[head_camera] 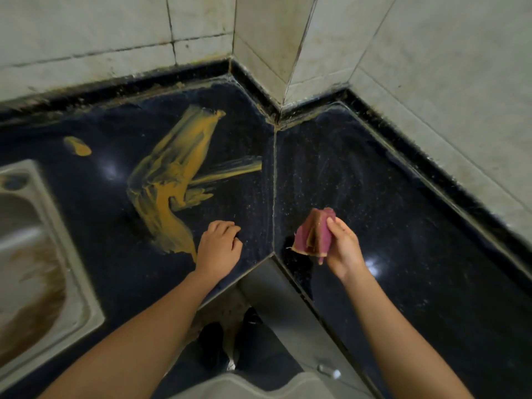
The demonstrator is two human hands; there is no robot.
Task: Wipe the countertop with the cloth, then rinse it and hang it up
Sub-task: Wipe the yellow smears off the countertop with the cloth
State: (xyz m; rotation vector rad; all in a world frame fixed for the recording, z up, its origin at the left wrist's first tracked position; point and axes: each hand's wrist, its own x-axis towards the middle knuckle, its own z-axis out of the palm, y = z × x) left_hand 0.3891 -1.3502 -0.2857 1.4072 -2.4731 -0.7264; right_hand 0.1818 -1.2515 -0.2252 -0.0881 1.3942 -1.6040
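Note:
A dark speckled countertop (pixel 359 180) fills the corner below tiled walls. A broad yellow-orange smear (pixel 175 174) runs across its left half, with a small separate blotch (pixel 77 146) further left. My right hand (pixel 344 246) holds a folded pink-purple cloth (pixel 315 233), stained yellow at its edges, lifted just above the counter right of the seam. My left hand (pixel 220 244) rests on the counter beside the lower end of the smear, fingers curled under, holding nothing.
A steel sink (pixel 43 254) with brownish residue is set into the counter at the left. Stained tiled walls (pixel 259 38) form a jutting corner at the back. A cabinet front (pixel 288 312) with a small knob (pixel 328 370) lies below.

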